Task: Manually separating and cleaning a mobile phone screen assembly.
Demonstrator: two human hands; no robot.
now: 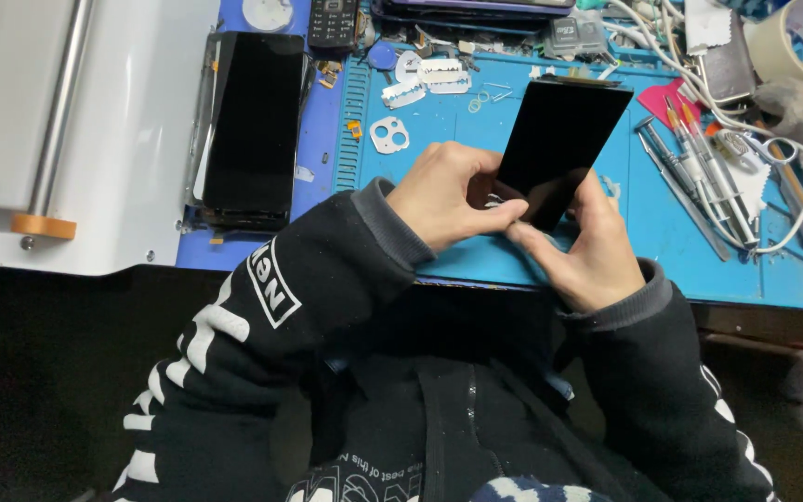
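Here, at far left, a white machine point(123, 139) with a metal bar sits on the bench, and just beside it a dark phone point(248, 130) lies flat at the edge of the blue work mat point(457, 121). Near the mat's top lie razor blades point(420, 82) and a camera-lens frame point(388, 135). The left hand point(448, 195) pinches the lower edge of a black screen panel point(559, 149), its grip clenched on it; the right hand point(587, 251) grips the same bottom corner from below. The panel stands tilted above the mat's middle. Judging by the fingertips, something thin is being picked at along that edge; the next move calls for a steady pull without flexing the glass. Tweezers and screwdrivers point(699, 177) lie at right.
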